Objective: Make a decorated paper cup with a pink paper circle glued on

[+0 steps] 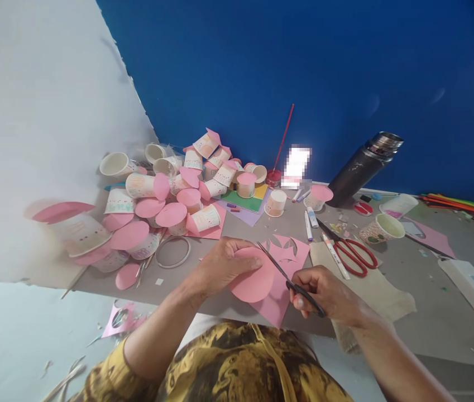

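Between the thumb and fingers of my left hand (226, 265) is a round pink paper disc (253, 282), held flat near the table's front edge. My right hand (318, 290) grips a pair of black-handled scissors (303, 295) by the loops. Their blades point up and left and lie close to the disc's right edge; whether they touch it I cannot tell. Beneath the disc lies a pink paper sheet (278, 307), and curved pink offcuts (282, 248) rest on its upper part.
Paper cups with pink discs (172, 215) are heaped at the left. Red-handled scissors (356, 257), markers (335, 257) and a beige cloth (387, 296) lie to the right. A dark flask (358, 173) leans at the back, and a white power strip (473, 296) sits far right.
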`<action>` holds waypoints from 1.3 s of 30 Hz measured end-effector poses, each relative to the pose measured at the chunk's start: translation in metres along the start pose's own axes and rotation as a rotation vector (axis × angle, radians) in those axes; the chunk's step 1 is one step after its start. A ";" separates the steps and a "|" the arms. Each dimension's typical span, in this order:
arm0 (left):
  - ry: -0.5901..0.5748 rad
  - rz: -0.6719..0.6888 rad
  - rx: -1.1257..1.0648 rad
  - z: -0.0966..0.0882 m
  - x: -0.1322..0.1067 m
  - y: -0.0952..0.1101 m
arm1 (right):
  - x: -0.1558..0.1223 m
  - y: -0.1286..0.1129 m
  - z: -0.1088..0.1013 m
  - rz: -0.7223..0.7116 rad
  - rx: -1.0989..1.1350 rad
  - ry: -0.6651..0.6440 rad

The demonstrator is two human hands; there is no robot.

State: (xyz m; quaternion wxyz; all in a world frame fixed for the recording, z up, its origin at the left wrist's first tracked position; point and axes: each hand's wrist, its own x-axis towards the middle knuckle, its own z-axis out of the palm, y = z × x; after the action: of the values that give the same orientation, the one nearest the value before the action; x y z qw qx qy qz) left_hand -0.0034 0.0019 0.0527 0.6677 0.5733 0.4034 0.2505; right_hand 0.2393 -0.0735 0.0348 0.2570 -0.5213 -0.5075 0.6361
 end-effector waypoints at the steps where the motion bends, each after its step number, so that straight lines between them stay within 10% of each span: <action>1: -0.002 -0.003 0.007 0.000 0.000 0.001 | 0.000 0.000 0.000 0.002 0.000 0.003; 39: -0.145 -0.077 0.077 -0.008 0.007 0.003 | 0.003 0.008 0.002 0.037 -0.001 -0.058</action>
State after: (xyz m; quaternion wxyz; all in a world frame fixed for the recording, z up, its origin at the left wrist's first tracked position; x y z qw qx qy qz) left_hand -0.0058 0.0123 0.0538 0.6819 0.5992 0.3849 0.1669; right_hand 0.2381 -0.0748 0.0262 0.2301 -0.5122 -0.5053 0.6552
